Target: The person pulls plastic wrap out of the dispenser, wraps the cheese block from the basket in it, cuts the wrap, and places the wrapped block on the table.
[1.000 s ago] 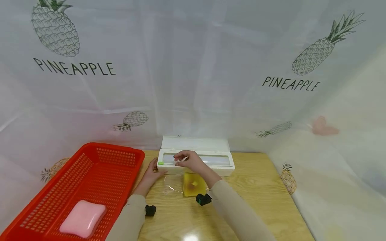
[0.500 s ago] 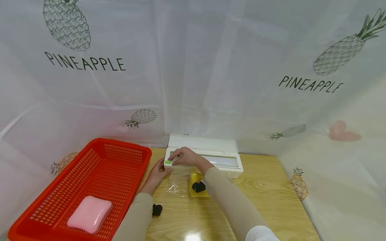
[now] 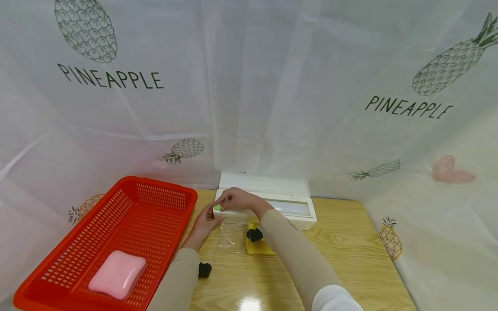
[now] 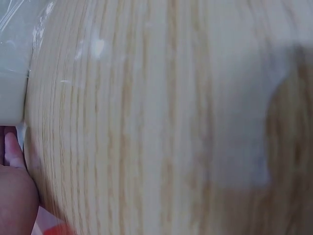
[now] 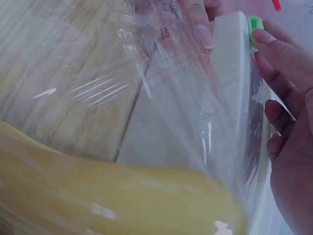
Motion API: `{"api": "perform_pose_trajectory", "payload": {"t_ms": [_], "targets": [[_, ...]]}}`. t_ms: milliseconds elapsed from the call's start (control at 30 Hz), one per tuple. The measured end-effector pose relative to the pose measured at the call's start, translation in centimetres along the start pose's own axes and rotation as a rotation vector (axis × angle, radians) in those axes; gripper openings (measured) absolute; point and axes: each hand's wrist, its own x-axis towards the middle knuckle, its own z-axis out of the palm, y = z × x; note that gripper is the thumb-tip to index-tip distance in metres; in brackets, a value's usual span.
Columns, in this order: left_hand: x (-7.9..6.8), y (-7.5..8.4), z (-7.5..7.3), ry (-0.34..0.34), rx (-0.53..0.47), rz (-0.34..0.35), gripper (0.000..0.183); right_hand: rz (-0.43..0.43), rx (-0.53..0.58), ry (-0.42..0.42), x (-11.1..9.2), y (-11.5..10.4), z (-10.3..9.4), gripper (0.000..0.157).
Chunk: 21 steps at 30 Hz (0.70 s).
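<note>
A white cling film dispenser [image 3: 307,221] stands at the back of the table with its lid raised and the film roll showing inside. My left hand [image 3: 203,224] grips its left end. At that same end, my right hand [image 3: 236,199] pinches the green slider cutter [image 5: 254,27] between thumb and finger, as the right wrist view shows. Clear film [image 3: 232,236] hangs from the dispenser's front onto the table. Beneath it lies a yellow squarish thing [image 3: 258,248], partly covered by my right forearm. The left wrist view shows mostly wood table, with part of my left hand [image 4: 17,191].
A red perforated basket [image 3: 171,263] stands on the left, with a pink pillow-shaped thing [image 3: 118,274] in it. A white pineapple-print curtain [image 3: 264,108] hangs behind the dispenser. Black camera mounts [image 3: 254,235] sit at my wrists.
My right hand has moved left along the dispenser from above the roll to the green slider cutter, and now pinches it. My left hand stays at the left end. The head view has shifted slightly.
</note>
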Motion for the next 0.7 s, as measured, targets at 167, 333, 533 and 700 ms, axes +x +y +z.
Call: {"api": "perform_pose_trajectory", "payload": {"t_ms": [167,333,533,700], "targets": [[0.3,0.1,0.1,0.002,0.01,-0.09,0.065,-0.018,-0.03,-0.05,0.2,0.0,-0.3,0.024],[0.5,0.3,0.2,0.003,0.021,-0.119,0.069,-0.011,-0.059,-0.066,0.1,0.0,-0.6,0.024],[0.8,-0.3,0.0,0.003,0.0,-0.06,0.082,0.005,-0.127,-0.072,-0.4,0.2,-0.9,0.023],[0.7,-0.6,0.1,0.004,0.016,-0.044,0.082,0.019,-0.169,-0.088,-0.9,0.0,-1.0,0.023]]}}
